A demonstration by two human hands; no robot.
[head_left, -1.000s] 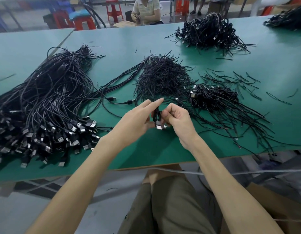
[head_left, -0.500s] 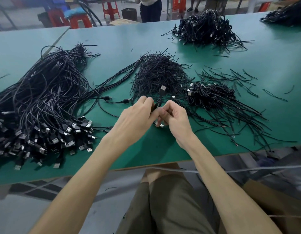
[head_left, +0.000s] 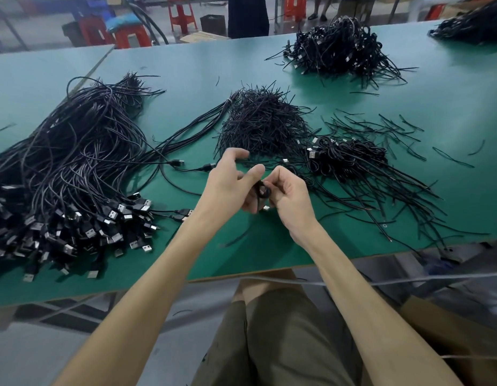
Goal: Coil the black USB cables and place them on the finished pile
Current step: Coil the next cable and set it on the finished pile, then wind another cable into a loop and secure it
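A green-topped desk (head_left: 186,65) fills most of the view. Beyond its far edge stand red plastic stools (head_left: 182,13), 1 carrying a blue cushion (head_left: 119,20), beside a dark square bin (head_left: 213,23).

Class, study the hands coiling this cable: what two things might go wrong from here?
The coil, pinched between the left hand and right hand, may spring open if a finger slips. Its loose tail trails toward the table and might snag nearby plugs.

Black USB cable (head_left: 263,190) small tight coil, pinched between hands; finished pile (head_left: 346,157) right.
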